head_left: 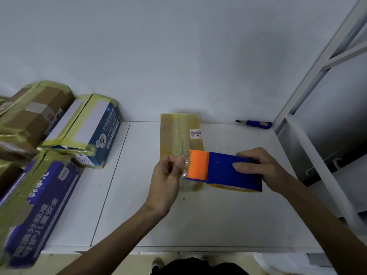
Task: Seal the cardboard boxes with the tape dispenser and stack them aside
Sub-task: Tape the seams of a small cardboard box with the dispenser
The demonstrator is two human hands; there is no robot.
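Note:
A flat brown cardboard box (179, 133) lies in the middle of the white table (228, 211), with yellowish tape running along its top. Above its near end my right hand (260, 168) grips the blue tape dispenser (228, 171) with its orange front part. My left hand (168, 175) pinches the loose clear end of the tape right at the dispenser's orange mouth.
Several taped boxes are piled at the left: a brown one (33, 116), a blue and white one (93, 133) and a purple one (37, 211). A blue utility knife (256, 124) lies at the table's far right. A white metal rack (317, 96) stands on the right.

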